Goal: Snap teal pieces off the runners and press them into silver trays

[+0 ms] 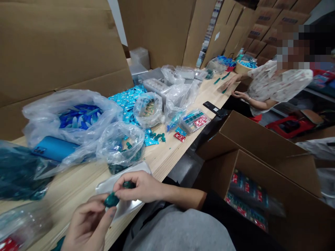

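My left hand (87,223) is low at the table's front edge, fingers pinched on a small dark teal piece (111,200). My right hand (140,186) sits just right of it, fingers closed on another small teal piece (128,184). Both hands hover over a clear plastic tray (123,205) lying on the wooden table (162,157). Right behind the hands stands an open clear bag (120,144) with more teal pieces inside.
Bags of blue parts (75,116), light blue packets (127,99), a filled tray (195,120) and a phone (211,107) crowd the table. An open carton (261,188) with packed trays stands on the right. Another person (272,85) works at the far end. Cardboard boxes line the back.
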Tool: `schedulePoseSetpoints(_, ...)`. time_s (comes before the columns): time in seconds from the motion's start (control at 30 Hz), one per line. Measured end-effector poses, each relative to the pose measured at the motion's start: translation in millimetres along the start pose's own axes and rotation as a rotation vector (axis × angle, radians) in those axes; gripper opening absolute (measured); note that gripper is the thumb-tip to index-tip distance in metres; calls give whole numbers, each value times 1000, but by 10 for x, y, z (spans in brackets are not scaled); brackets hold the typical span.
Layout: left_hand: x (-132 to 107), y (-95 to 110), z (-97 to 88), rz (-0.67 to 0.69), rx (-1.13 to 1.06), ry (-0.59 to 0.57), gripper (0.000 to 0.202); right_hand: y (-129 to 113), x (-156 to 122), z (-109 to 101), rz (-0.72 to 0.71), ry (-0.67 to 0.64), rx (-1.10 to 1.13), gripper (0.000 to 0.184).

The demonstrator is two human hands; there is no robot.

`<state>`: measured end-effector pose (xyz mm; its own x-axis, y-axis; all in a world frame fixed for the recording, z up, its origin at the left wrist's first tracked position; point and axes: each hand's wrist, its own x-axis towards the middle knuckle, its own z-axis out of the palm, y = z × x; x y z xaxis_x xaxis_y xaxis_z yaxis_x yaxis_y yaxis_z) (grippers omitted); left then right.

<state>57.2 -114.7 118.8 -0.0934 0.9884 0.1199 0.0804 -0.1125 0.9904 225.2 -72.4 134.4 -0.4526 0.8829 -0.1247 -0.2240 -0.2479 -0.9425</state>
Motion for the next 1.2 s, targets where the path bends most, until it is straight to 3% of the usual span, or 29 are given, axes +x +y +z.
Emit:
schedulePoseSetpoints(0.1,-27,121,127,-24,45,38,33,-46,-41,0,16,71,-32,9)
schedulePoseSetpoints(0.2,6,194,176,-21,-82,-9,35,-108,-83,-11,-74,56,-54,12)
schedulePoseSetpoints(0.3,35,245,151,11,-201,-45,35,-158,-80,-17,-156,8,-37,15)
schedulePoseSetpoints(0.4,18,308,124,19,-230,-54,31,-191,-73,12,-146,-33,-4,23)
schedulePoseSetpoints(0.6,21,346,43,-2,-62,-34,21,-222,-65,77,-222,-1,-228,11)
schedulePoseSetpoints(0.67,0,307,-22,-41,26,-100,15,-197,-67,69,-175,-43,-263,12)
schedulePoseSetpoints(0.83,-243,168,-198,-202,144,-286,13,-28,-142,-19,-76,-298,-424,15)
schedulePoseSetpoints(0.9,-315,104,-246,-241,196,-279,14,43,-171,-89,-113,-211,-533,16)
schedulePoseSetpoints(1.0,-261,2,-275,-227,252,-172,15,89,-171,-225,-176,153,-575,17)
schedulePoseSetpoints(1.07,-134,-57,-263,-169,285,-143,16,77,-152,-306,-190,331,-522,19)
schedulePoseSetpoints(1.2,123,-99,-199,-8,388,-180,18,39,-139,-364,-188,397,-468,25)
